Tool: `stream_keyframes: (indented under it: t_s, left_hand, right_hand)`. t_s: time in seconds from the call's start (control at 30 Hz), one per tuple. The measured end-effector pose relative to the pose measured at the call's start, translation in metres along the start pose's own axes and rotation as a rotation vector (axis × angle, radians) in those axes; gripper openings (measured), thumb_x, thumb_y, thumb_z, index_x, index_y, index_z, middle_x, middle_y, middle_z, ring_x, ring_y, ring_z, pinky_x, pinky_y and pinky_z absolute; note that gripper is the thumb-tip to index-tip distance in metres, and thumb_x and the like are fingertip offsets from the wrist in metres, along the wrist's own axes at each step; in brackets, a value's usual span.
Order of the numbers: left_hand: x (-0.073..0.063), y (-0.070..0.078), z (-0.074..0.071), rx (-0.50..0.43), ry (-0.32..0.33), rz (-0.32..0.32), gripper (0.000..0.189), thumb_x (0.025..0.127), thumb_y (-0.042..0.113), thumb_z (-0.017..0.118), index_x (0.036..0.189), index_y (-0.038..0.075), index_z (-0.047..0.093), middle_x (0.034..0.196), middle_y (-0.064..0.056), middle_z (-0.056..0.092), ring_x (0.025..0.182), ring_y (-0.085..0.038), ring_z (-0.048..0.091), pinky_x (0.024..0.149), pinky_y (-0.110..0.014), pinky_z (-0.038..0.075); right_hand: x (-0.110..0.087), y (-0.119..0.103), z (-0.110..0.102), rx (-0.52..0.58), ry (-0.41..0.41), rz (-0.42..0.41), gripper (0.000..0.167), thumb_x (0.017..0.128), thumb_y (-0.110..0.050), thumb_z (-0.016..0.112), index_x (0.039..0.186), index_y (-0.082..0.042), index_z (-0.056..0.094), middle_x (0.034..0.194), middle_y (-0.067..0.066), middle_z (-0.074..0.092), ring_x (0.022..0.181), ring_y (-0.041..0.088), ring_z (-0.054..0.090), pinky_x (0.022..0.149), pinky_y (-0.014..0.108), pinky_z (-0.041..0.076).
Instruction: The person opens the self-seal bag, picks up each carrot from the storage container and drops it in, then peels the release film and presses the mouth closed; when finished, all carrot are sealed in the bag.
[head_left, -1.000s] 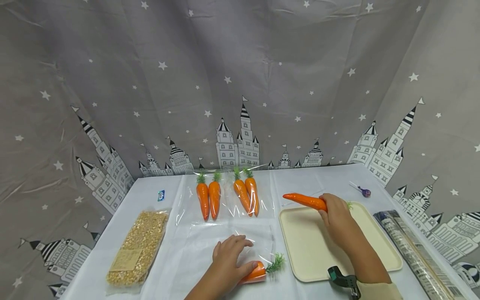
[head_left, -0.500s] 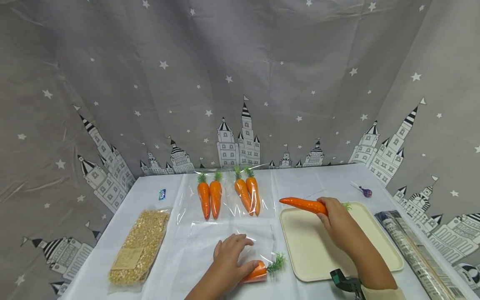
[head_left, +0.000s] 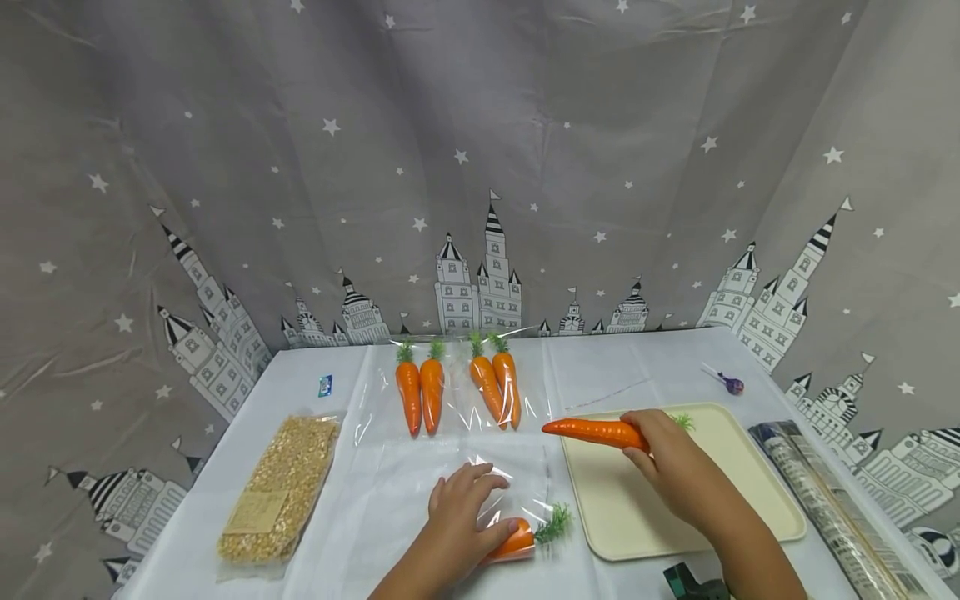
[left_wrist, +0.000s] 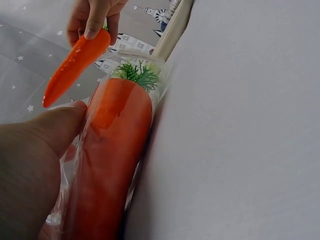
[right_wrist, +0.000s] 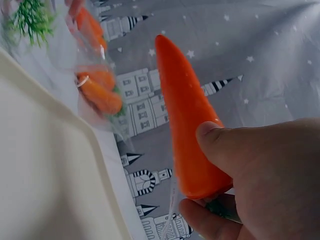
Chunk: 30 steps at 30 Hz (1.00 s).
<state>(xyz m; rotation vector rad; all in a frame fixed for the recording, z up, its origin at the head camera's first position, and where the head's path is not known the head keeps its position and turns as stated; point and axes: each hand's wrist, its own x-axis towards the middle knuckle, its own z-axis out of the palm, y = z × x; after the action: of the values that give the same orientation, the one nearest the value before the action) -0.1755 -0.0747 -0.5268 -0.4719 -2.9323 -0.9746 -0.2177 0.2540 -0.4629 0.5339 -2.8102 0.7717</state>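
Note:
My left hand (head_left: pixel 465 508) rests over a clear plastic bag (head_left: pixel 536 475), its fingers spread across the film and its thumb at the carrot inside. That bagged carrot (head_left: pixel 513 543) lies sideways, its green leafy top (head_left: pixel 553 523) towards the tray; up close in the left wrist view, clear film covers the orange carrot body (left_wrist: pixel 107 160). In my right hand (head_left: pixel 660 446) is a loose carrot (head_left: pixel 592 431), gripped near its leafy end above the tray's left side. Its tip points left, towards the bag. The right wrist view shows my thumb (right_wrist: pixel 220 140) pressed on this carrot.
Several bagged carrots (head_left: pixel 457 392) lie in pairs at the back. A cream tray (head_left: pixel 622 533) stands at the right, beside a long wrapped roll (head_left: pixel 832 508). A lollipop (head_left: pixel 731 383) lies behind it. At the left are a grain bag (head_left: pixel 285 483) and a small blue packet (head_left: pixel 325 386).
My right hand has brought the loose carrot left and nearer to me, towards the bag. The left hand and the bagged carrot have stayed almost still.

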Motion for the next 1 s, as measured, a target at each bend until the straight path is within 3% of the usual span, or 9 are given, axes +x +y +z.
stream_keyframes:
  t_s: [0.2,0.43,0.83,1.0]
  left_hand:
    - [0.000,-0.001,0.001,0.018,0.044,0.034,0.048,0.091,0.055,0.076,0.127,0.027,0.063,0.146,-0.006,0.054,0.139,-0.031,0.045,0.114,-0.071,0.027]
    - [0.001,-0.001,0.003,0.003,0.041,0.025,0.051,0.090,0.052,0.078,0.130,0.026,0.063,0.149,-0.007,0.053,0.143,-0.032,0.042,0.115,-0.076,0.024]
    - [0.001,0.001,0.002,-0.014,0.003,-0.003,0.050,0.089,0.049,0.080,0.131,0.030,0.061,0.152,-0.010,0.051,0.147,-0.037,0.039,0.116,-0.078,0.020]
    - [0.001,0.001,0.001,-0.010,-0.007,-0.012,0.049,0.089,0.049,0.080,0.130,0.031,0.061,0.152,-0.010,0.050,0.147,-0.037,0.039,0.117,-0.078,0.019]
  right_hand:
    - [-0.008,-0.008,0.002,-0.021,-0.034,-0.030,0.037,0.096,-0.015,0.075,0.130,-0.008,0.063,0.126,0.006,0.066,0.112,0.022,0.062,0.103,0.055,0.053]
    - [-0.012,-0.016,0.008,-0.003,-0.136,0.034,0.037,0.096,-0.020,0.077,0.129,-0.014,0.064,0.122,-0.002,0.066,0.105,0.014,0.059,0.103,0.049,0.054]
    - [-0.007,-0.035,0.036,-0.028,-0.167,-0.079,0.032,0.095,-0.021,0.076,0.126,-0.015,0.067,0.118,-0.006,0.068,0.106,0.009,0.061,0.100,0.044,0.057]
    - [-0.004,-0.045,0.050,-0.017,-0.204,-0.084,0.036,0.097,-0.027,0.075,0.128,-0.014,0.065,0.121,-0.004,0.068,0.108,0.011,0.061,0.101,0.044,0.056]
